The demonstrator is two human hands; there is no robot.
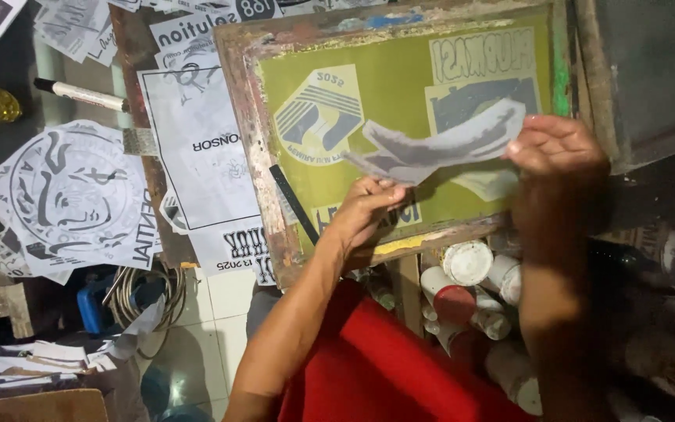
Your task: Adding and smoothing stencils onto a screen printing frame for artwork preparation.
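film cutout (439,142) | pinched at both ends by left hand (369,205), right hand (554,148) | covers part of screen frame (253,141)

— Where does the one view look from?
— From the person's head, tilted steeply down and forward, close over the hands (462,180).
— What fills it?
— A wooden-framed printing screen (400,117) ahead, tiled floor (220,312) below left.
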